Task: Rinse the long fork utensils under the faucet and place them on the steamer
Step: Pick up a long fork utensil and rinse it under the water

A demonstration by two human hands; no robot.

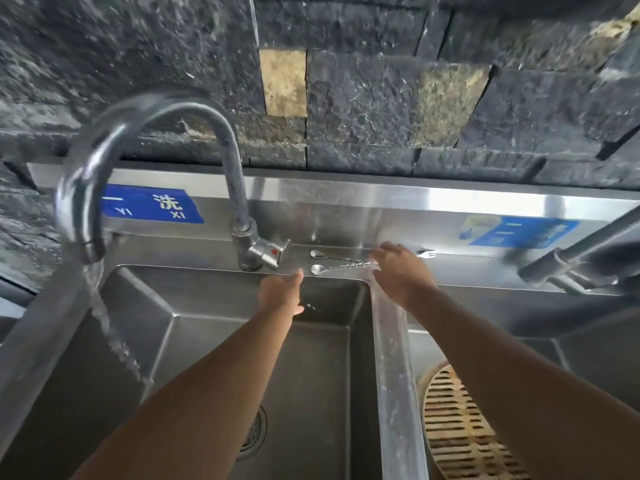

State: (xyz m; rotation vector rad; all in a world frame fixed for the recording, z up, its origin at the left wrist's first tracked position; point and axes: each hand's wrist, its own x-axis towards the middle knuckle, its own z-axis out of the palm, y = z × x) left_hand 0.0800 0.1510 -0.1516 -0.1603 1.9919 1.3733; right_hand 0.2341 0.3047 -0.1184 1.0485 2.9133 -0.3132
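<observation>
Two long metal utensils lie on the steel ledge behind the sink: one with a spoon end [316,253], and a nearer one with a spoon end and twisted handle [341,267]. A fork head [426,253] sticks out to the right of my right hand [398,271], which lies over the handles with fingers spread. Whether it grips anything cannot be told. My left hand [282,292] reaches toward the ledge, fingers apart, holding nothing. The curved faucet [104,161] pours water [104,317] into the left basin. A bamboo steamer [457,427] sits in the right basin.
The left basin [311,358] has a drain strainer [254,431] near my left forearm. A steel divider [391,341] splits the two basins. A second tap [568,268] juts in from the right. Blue labels are stuck on the steel backsplash below a dark stone wall.
</observation>
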